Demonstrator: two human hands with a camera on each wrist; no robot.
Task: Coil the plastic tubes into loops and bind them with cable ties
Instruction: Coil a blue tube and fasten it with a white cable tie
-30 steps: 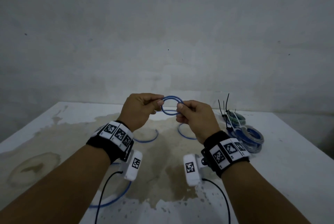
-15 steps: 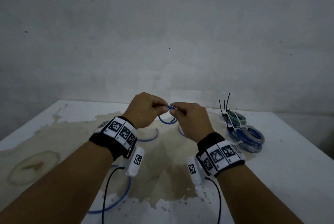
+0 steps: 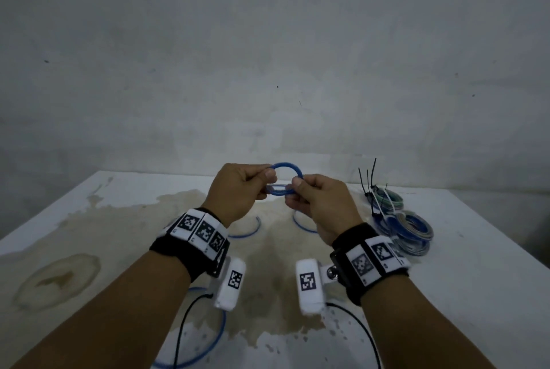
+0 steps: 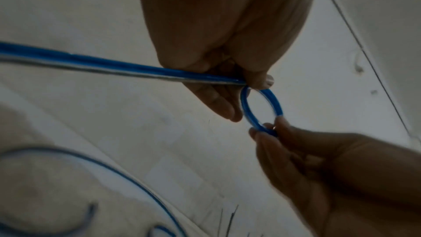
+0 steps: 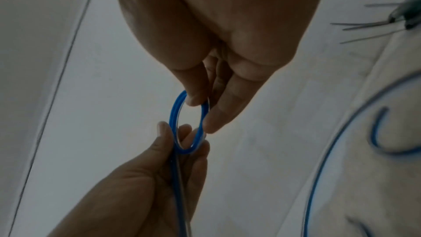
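Observation:
A thin blue plastic tube (image 3: 285, 165) is wound into a small loop of a few turns, held above the table between both hands. My left hand (image 3: 269, 179) pinches the loop's left side between thumb and fingers. My right hand (image 3: 295, 187) pinches its right side. In the left wrist view the loop (image 4: 276, 102) sits below my left hand (image 4: 254, 83), and the tube's tail (image 4: 91, 64) runs off to the left. In the right wrist view my right hand (image 5: 200, 108) grips the loop (image 5: 175, 111), with the left hand's fingers (image 5: 164, 132) on its lower end.
The uncoiled length of blue tube (image 3: 218, 336) lies in wide curves on the stained white table (image 3: 89, 220). Several bound coils (image 3: 412, 229) with black cable ties (image 3: 369, 181) sticking up sit at the right rear. A grey wall rises right behind the table.
Half a second ago the hands were close together with the loop squeezed small and low. They have since drawn apart a little and the loop stands open and higher.

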